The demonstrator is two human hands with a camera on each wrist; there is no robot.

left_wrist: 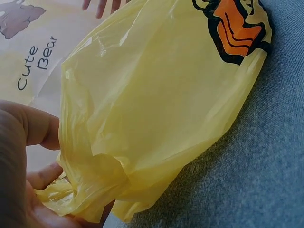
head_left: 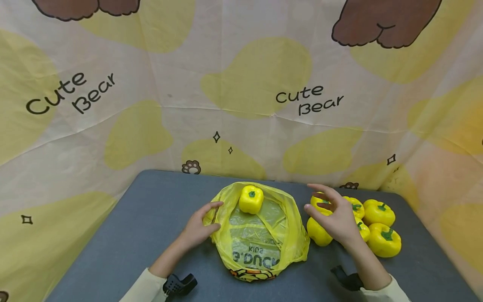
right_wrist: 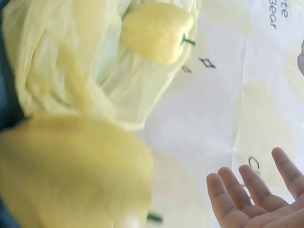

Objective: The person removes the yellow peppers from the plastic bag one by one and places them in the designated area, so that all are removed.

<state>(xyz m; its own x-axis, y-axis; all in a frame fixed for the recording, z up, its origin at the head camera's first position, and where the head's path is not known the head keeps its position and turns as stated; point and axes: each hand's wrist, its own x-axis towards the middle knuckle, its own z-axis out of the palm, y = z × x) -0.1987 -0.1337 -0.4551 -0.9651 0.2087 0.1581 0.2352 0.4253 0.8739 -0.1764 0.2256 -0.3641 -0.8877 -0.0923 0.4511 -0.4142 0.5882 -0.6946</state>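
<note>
A yellow plastic bag (head_left: 294, 235) lies on the grey table with its mouth spread wide. One yellow bell pepper (head_left: 250, 200) sits inside the bag toward the far rim. My left hand (head_left: 198, 226) holds the bag's left rim, some fingers hidden behind the plastic in the left wrist view. Over the group of yellow bell peppers (head_left: 384, 240) to the right hovers my right hand (head_left: 339, 218), its fingers spread and holding nothing. In the right wrist view, a close bell pepper (right_wrist: 76, 171) appears large and blurred, apart from the fingers.
The grey table (head_left: 158, 201) extends left of the bag and along the front. Behind it hangs a patterned cloth (head_left: 241, 79) with bear prints and lettering. A black wrist strap (head_left: 179, 285) is on the left wrist, another black strap (head_left: 347, 279) by the right.
</note>
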